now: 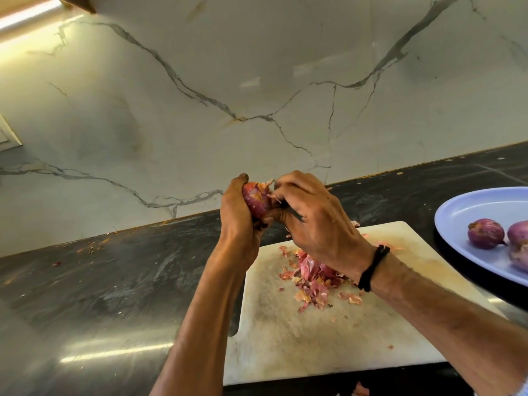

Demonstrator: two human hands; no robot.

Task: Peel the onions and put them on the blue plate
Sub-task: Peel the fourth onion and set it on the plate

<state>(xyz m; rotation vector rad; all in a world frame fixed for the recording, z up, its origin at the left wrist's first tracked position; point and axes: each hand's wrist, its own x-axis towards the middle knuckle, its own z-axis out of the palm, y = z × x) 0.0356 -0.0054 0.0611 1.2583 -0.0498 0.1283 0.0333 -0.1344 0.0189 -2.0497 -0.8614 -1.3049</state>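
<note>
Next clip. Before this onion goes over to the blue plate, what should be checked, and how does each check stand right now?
1. Firm hold: the left hand grips the onion above the counter: ok.
2. Peeling finished: the right hand pinches papery skin at the onion's top: not ok.
3. Room on the blue plate: the plated onions leave bare space beside them: ok.
4. Peels contained: the peel pile lies on the cutting board: ok.
5. Tool in the right hand: something dark shows under its fingers: cannot tell.
</note>
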